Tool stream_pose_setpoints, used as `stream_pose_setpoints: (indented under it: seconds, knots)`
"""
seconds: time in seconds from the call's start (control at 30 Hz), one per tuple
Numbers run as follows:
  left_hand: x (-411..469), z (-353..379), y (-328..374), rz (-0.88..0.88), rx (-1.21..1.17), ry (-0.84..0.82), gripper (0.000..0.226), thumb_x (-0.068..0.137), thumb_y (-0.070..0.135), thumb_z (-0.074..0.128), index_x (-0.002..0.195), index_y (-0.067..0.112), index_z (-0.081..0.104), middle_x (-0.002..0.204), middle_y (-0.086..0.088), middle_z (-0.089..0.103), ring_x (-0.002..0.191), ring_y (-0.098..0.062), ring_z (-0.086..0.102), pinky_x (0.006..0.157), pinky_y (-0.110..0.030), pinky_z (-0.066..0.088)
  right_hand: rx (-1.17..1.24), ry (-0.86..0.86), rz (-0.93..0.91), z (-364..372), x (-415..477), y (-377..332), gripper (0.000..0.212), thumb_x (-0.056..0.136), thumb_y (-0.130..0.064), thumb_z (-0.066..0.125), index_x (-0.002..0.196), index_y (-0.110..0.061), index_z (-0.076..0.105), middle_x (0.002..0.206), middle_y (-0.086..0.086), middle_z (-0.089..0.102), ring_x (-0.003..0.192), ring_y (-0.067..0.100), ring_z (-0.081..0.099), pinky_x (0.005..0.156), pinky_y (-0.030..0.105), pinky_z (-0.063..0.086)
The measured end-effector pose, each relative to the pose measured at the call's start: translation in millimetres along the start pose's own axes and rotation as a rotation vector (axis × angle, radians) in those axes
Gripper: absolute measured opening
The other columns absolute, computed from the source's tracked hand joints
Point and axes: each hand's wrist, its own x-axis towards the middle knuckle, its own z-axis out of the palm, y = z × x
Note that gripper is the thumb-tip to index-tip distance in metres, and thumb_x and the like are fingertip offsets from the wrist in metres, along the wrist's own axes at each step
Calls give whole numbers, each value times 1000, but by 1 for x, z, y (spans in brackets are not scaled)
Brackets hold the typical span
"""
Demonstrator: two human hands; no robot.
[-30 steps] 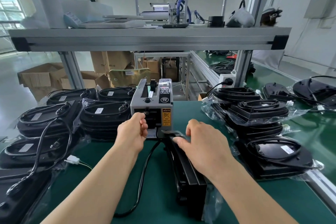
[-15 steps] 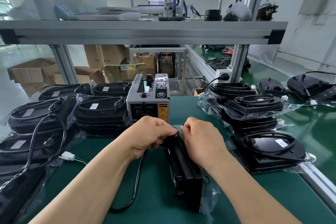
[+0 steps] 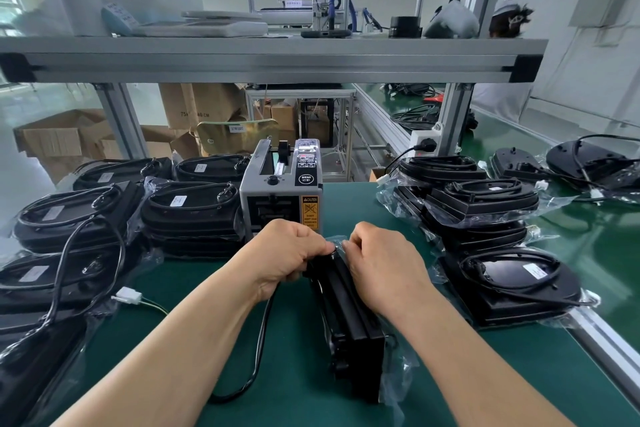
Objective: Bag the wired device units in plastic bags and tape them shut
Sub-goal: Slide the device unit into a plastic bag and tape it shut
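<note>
A black wired device unit [image 3: 349,329] stands on its edge on the green mat, inside a clear plastic bag [image 3: 391,388]. My left hand [image 3: 284,253] and my right hand [image 3: 384,263] both pinch the bag's folded top end at the unit's far end, fingertips almost touching. The tape itself is too small to make out. The unit's black cable [image 3: 259,350] loops out on the mat to the left. A grey tape dispenser [image 3: 282,194] stands just behind my hands.
Bagged black units are stacked at the left [image 3: 187,208] and at the right [image 3: 485,204], with one more at the right front [image 3: 512,284]. A white connector [image 3: 128,296] lies on the mat [image 3: 294,402]. An aluminium rail [image 3: 602,340] runs along the right. A shelf [image 3: 270,59] hangs overhead.
My left hand left the tape dispenser's slot and came to the bag's top end beside my right hand. Both hands now press on the folded end.
</note>
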Motion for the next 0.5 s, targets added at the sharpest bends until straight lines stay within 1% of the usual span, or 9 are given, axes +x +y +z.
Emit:
stream_pose_setpoints:
  seconds: [0.07,0.17,0.27,0.4,0.5]
  knots:
    - [1,1,-1,3,-1,17,25,85,10,72,62,14,63,43,8,42,38,-6,31,45,-22,24,5,1,-7,0,0,0,21,102,-38,45,87,-24,49,66,-12,42,61,15,42,48,28,26]
    - [2,4,-3,13,-5,50,22,85,10,73,64,12,65,41,8,44,37,-6,32,44,-21,25,6,2,-14,0,0,1,21,102,-38,45,87,-24,49,66,-12,43,62,15,43,49,29,27]
    - [2,5,-5,26,-23,68,21,83,10,74,65,11,65,43,7,46,39,-7,32,45,-21,25,6,2,-19,0,0,1,21,102,-38,45,87,-24,49,66,-11,43,64,17,45,51,31,29]
    - [3,6,-8,76,-15,80,24,83,6,74,62,9,62,42,9,50,33,-1,39,37,-11,32,6,1,-22,1,0,1,21,102,-38,45,88,-23,50,67,-11,44,69,20,48,57,32,32]
    - [4,8,-13,124,25,111,22,82,9,76,64,11,63,44,13,51,36,2,42,39,-9,34,6,8,-20,1,0,1,20,102,-37,46,89,-23,51,69,-10,46,69,20,48,58,32,33]
